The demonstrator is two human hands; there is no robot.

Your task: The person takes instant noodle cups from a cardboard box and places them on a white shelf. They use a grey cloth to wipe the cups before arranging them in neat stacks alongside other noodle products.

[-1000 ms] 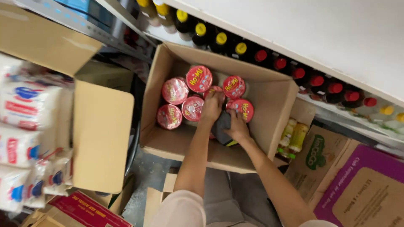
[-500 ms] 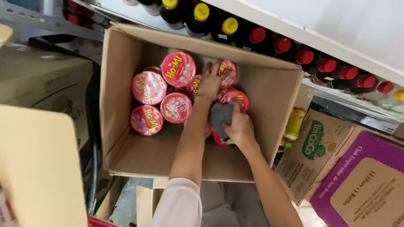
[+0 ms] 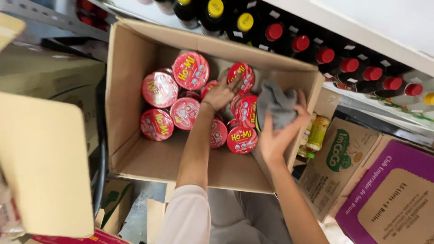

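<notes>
A: Left hand (image 3: 221, 92)?
B: Fingers spread flat over red-lidded round noodle cups (image 3: 191, 70), fingertips touching one lid inside the open brown cardboard box (image 3: 135, 68). Gripped nothing.
A: Right hand (image 3: 278, 135)?
B: Fingers curled around a crumpled grey cloth (image 3: 276, 105), held above the cups by the box's right wall.
A: Beyond the fingertips?
B: Dark bottles with red and yellow caps (image 3: 300, 43).

Red cup lids (image 3: 190, 70) with yellow lettering and small pale motifs, plain brown cardboard box (image 3: 135, 90), grey cloth (image 3: 276, 105), dark bottles with red caps (image 3: 349, 65) and yellow caps (image 3: 245, 21), purple carton (image 3: 398, 158), white sleeve (image 3: 185, 219)
</notes>
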